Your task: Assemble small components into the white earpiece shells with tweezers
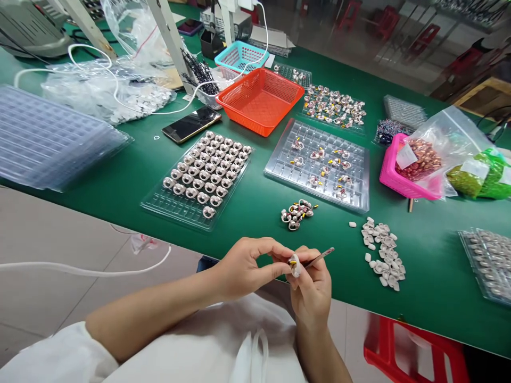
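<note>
The left grip [249,268] and right grip [313,287] pinch a small, rounded whitish shell [296,267] directly between their fingertips, equally near, its long axis roughly upright, a yellow bit [293,261] showing. The right grip also holds a slim metallic-looking tool [322,256], slanting outward. Beyond both, similar parts [297,213] heap on the smooth green worktop [255,218].

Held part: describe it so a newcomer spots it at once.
At the green table, the left hand meets the right hand, which holds a tool. Between them is the white part, yellow bit showing; unlike the pile beyond, it is held up.
</note>
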Tool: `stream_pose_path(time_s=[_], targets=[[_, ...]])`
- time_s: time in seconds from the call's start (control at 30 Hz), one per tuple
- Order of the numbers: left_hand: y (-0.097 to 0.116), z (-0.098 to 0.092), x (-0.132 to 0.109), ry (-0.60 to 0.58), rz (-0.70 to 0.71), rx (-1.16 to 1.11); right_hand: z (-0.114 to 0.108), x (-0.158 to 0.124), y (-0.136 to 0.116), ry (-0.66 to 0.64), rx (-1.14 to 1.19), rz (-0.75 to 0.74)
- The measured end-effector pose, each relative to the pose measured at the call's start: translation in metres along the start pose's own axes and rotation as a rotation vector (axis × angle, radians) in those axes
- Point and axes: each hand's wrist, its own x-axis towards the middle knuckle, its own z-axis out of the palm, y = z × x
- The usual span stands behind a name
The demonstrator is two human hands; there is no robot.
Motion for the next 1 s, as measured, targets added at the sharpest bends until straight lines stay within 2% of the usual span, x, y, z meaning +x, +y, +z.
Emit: stream_pose_path(time_s=[0.23,0.37,0.53,0.6,0.7,0.87,1.0], targets=[[-0.002,0.004,0.0,0.02,-0.093,-0.109,-0.002,-0.002,0.004,-0.03,-0.031,-0.046],[-0.003,0.006,0.0,0.041,-0.153,-0.247,-0.004,-0.005,0.003,-0.038,-0.153,-0.089],[-0.004,0.002,0.005,0.03,-0.296,-0.534,-0.012,-0.003,-0.014,-0.039,-0.277,-0.121],[-0.004,0.0,0.006,0.044,-0.318,-0.582,-0.016,0.0,-0.023,-0.027,-0.305,-0.194],[-0.004,-0.001,0.008,0.064,-0.329,-0.625,-0.021,0.004,-0.035,0.02,-0.328,-0.34],[-0.007,0.0,0.007,0.11,-0.331,-0.607,-0.023,-0.004,-0.038,0.011,-0.222,-0.355],[-0.011,0.001,0.006,0.149,-0.314,-0.555,-0.023,-0.012,-0.032,-0.025,-0.262,-0.439]])
